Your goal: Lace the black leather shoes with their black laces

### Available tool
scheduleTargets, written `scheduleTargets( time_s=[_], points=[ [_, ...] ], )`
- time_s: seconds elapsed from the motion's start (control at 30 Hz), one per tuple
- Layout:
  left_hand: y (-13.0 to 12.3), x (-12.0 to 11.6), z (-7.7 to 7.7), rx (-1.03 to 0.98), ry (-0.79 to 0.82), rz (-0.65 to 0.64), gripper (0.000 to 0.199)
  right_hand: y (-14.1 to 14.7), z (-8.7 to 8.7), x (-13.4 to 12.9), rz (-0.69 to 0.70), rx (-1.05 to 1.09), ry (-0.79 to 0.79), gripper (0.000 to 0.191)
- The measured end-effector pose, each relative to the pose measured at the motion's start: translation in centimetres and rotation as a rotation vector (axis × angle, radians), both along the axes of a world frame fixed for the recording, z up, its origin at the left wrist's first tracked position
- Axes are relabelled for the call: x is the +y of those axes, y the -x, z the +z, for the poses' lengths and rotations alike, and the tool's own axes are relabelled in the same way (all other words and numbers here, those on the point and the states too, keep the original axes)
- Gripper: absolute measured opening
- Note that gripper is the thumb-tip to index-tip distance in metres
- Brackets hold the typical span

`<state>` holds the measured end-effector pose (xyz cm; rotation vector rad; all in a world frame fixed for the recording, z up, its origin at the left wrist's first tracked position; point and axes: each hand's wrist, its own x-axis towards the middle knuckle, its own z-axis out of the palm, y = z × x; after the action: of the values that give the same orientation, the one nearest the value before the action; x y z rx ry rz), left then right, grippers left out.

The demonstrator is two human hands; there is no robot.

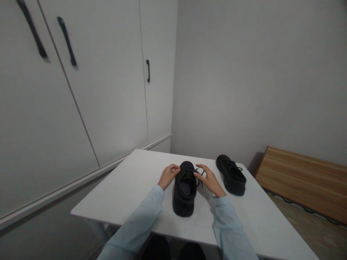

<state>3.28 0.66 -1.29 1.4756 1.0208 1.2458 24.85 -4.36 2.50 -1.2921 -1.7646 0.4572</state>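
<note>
A black lace-up shoe [185,206] stands on the white table in front of me, its heel toward me and its toe pointing away. At its left edge, near the lacing, my left hand [167,176] has thumb and fingertips closed together; what lies between them is too small to make out. My right hand [210,181] is on the other side, thumb and forefinger apart, with the thumb by the shoe's right edge. Loose black laces [200,180] hang out on that side, near the right fingers.
The matching black shoe [235,180] stands at the right on the white table [130,187]. White cabinets [114,83] with dark handles rise at the left, a grey wall [252,79] behind. A wooden board [303,180] lies beyond the table's right edge.
</note>
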Motion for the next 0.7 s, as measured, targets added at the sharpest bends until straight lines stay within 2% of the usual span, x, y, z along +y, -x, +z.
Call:
scheduleTargets(
  time_s=[0.23,0.43,0.7],
  points=[
    [-0.16,0.31,-0.3,-0.041,-0.024,-0.002,0.026,0.21,0.02,-0.44,0.041,-0.102,0.141,0.052],
    [-0.39,0.58,-0.55,-0.044,-0.043,0.006,0.027,0.47,-0.21,-0.19,0.012,-0.179,0.112,0.051],
    [-0.73,0.62,-0.49,-0.032,-0.07,0.001,0.025,0.56,-0.27,-0.12,0.06,-0.125,0.109,0.049]
  ],
)
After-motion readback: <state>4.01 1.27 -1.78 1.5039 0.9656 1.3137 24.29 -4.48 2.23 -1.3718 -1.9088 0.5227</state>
